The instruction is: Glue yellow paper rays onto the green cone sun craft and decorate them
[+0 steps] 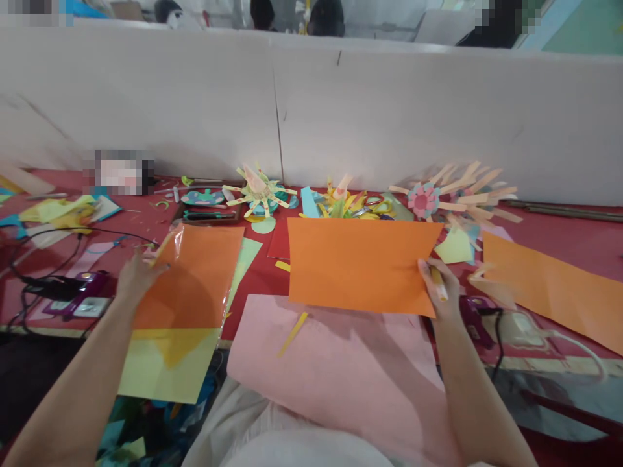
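Observation:
My left hand (139, 272) grips the upper left edge of a clear plastic packet (189, 279) that holds orange and pale yellow-green sheets. The packet hangs partly over the table's front edge. On the other side, my right hand (445, 285) pinches the right edge of an orange paper sheet (363, 266), held up above the table. A yellow stick-like tool (439, 283) is tucked in the same hand; its kind is unclear. Under the orange sheet, a large pink sheet (335, 370) slopes from the table onto my lap, with a thin yellow strip (293, 334) on it.
Paper-strip crafts (260, 191) and a pink flower-like one (424, 200) stand along the white partition (311, 117). Scissors (374, 206) lie among scraps. Purple power strips (80, 295) with cables sit at both sides. Another orange sheet (549, 285) lies at right on the red table (574, 237).

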The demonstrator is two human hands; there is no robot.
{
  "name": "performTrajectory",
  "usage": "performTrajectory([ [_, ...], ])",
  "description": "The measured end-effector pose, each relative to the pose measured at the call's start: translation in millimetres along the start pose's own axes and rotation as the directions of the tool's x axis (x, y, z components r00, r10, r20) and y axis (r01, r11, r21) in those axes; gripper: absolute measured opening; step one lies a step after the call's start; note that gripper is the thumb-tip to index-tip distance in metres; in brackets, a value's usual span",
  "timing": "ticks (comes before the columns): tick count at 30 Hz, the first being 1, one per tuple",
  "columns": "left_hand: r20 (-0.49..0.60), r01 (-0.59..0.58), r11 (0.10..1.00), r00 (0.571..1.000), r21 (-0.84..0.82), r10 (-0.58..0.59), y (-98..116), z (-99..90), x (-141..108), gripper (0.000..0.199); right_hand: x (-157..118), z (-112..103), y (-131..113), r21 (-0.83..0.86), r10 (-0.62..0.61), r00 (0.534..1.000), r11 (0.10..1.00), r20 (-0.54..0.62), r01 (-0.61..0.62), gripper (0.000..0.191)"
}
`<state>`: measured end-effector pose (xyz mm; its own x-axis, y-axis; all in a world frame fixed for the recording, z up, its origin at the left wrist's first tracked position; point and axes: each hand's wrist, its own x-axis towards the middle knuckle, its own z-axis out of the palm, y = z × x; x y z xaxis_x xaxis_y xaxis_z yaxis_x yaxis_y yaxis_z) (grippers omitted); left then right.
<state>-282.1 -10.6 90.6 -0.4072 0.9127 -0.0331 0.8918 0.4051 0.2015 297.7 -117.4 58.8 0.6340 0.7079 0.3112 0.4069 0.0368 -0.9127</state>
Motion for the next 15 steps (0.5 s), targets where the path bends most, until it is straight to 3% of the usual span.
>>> performTrajectory([
  [3, -0.152, 0.030, 0.997, 0.988, 0.076, -0.018, 21, 4.5, -16, 0.063, -5, 14, -1, -0.057, -0.028, 0.996, 0.998, 0.085, 0.033, 0.043],
  [6, -0.269, -0.206, 0.972, 0.935, 0.115, 0.230, 55, 7.5, -36, 0.059, -8, 35, 4, -0.117, -0.047, 0.978, 0.991, 0.202, 0.072, 0.044],
  [8, -0.243, -0.329, 0.941, 0.909, 0.079, 0.338, 80, 10.8, -47, 0.053, -8, 49, 11, -0.136, -0.041, 0.969, 0.988, 0.242, 0.076, 0.046],
  [10, -0.210, -0.508, 0.860, 0.846, -0.037, 0.490, 105, 17.0, -56, 0.044, -6, 61, 18, -0.162, -0.030, 0.956, 0.983, 0.291, 0.081, 0.043],
  [15, -0.142, -0.645, 0.750, 0.764, -0.147, 0.629, 160, 47.4, -76, 0.025, 0, 74, 28, -0.264, -0.001, 0.937, 0.959, 0.349, 0.099, 0.025],
])
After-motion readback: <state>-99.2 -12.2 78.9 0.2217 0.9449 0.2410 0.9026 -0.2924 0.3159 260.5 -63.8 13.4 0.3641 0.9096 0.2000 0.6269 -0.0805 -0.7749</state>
